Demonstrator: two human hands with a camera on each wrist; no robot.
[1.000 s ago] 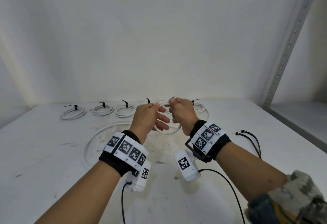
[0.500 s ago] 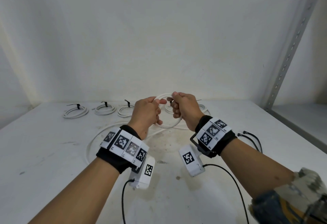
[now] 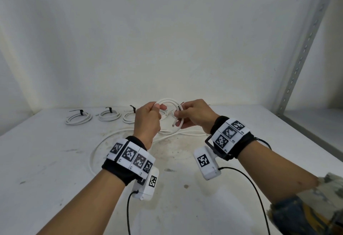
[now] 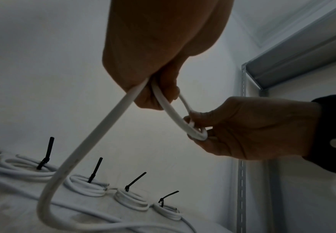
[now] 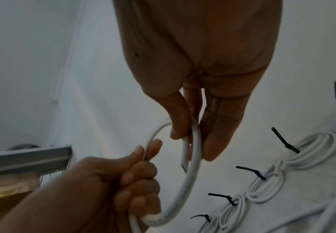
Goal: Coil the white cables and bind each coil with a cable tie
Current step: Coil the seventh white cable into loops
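A white cable (image 3: 169,101) forms one small loop held up above the white table (image 3: 46,160). My left hand (image 3: 157,107) grips the loop's left side in a fist. My right hand (image 3: 181,117) pinches the loop's right side together with the cable's cut end. The rest of the cable (image 3: 104,144) trails down and lies in a wide curve on the table. In the left wrist view the cable (image 4: 107,124) drops from my left hand (image 4: 159,97) to the table. The right wrist view shows thumb and fingers (image 5: 215,141) pinching the cable (image 5: 192,173).
Several white coils bound with black ties (image 3: 78,119) (image 3: 108,117) (image 3: 130,118) lie in a row along the back wall. A perforated metal shelf upright (image 3: 304,49) stands at the right. Black camera wires (image 3: 128,212) hang from both wrists.
Both hands have lifted the loop higher off the table. The loop has grown rounder, and the right hand now holds the cable end against it.
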